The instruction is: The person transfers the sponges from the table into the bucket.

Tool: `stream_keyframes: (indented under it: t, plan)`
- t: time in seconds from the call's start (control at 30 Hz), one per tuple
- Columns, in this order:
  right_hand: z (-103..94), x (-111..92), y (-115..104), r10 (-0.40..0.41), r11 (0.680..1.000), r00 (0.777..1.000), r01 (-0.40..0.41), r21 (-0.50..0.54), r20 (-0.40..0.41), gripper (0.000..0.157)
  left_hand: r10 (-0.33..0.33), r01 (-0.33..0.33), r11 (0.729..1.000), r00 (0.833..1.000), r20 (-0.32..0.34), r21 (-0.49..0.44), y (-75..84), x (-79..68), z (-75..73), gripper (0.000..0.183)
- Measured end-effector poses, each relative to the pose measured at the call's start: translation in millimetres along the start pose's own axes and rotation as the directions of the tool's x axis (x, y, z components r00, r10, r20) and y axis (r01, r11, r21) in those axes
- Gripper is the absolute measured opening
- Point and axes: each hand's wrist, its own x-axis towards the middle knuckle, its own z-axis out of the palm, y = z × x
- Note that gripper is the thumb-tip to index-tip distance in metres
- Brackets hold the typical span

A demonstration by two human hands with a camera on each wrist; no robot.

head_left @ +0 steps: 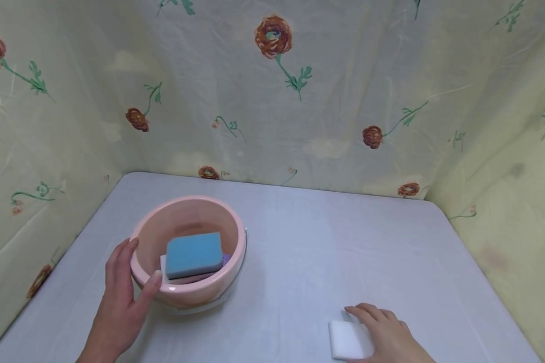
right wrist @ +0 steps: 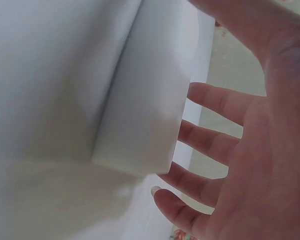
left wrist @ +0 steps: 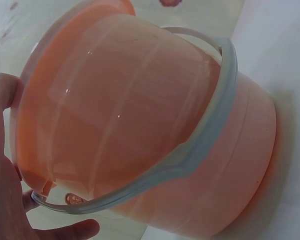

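A pink bucket (head_left: 188,291) stands on the left of the table, with a grey handle (left wrist: 182,162) slung low around its side. My left hand (head_left: 126,297) grips its rim at the near left, the thumb on the front edge. Inside lies a blue sponge (head_left: 194,254) on top of a purple item (head_left: 226,259) and a pale flat piece, both mostly covered. At the front right, a white foam-like block (head_left: 348,340) lies flat on the table. My right hand (head_left: 386,335) spans it with fingers spread; in the right wrist view the block's edge (right wrist: 145,95) hides some fingertips.
The table (head_left: 295,242) has a white cover. Flower-printed curtain-like sheets (head_left: 327,101) rise behind it and along both sides. The bucket stands well apart from the white block.
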Motion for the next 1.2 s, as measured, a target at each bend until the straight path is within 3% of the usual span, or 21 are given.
stream_keyframes:
  t: [0.13, 0.37, 0.67, 0.93, 1.2]
  plan:
    - [3.3, -6, 7, -0.043, 0.999, 0.998, 0.042, -0.033, -0.037, 0.099, 0.003, -0.003, 1.0, 1.0, 0.001, 0.003, 0.5, 0.2, 0.3, 0.086]
    - [6.3, -6, 9, 0.003, 0.999, 1.0, -0.002, -0.032, 0.008, 0.101, 0.002, -0.002, 1.0, 1.0, 0.0, -0.001, -0.2, -0.2, 0.7, 0.085]
    - [11.8, -10, 9, -0.03, 0.999, 0.995, 0.027, -0.033, -0.1, 0.094, 0.014, -0.014, 1.0, 1.0, -0.009, -0.001, -0.9, -0.4, 0.8, 0.085]
    - [12.3, -9, 11, -0.014, 1.0, 0.997, 0.014, 0.002, -0.073, 0.089, 0.031, -0.031, 0.999, 0.999, -0.032, -0.011, 0.1, -0.4, 1.2, 0.083]
    - [12.7, -8, 12, -0.028, 1.0, 0.995, 0.029, 0.009, -0.099, 0.079, 0.026, -0.027, 1.0, 0.999, -0.027, -0.014, -0.9, -0.4, 1.4, 0.084]
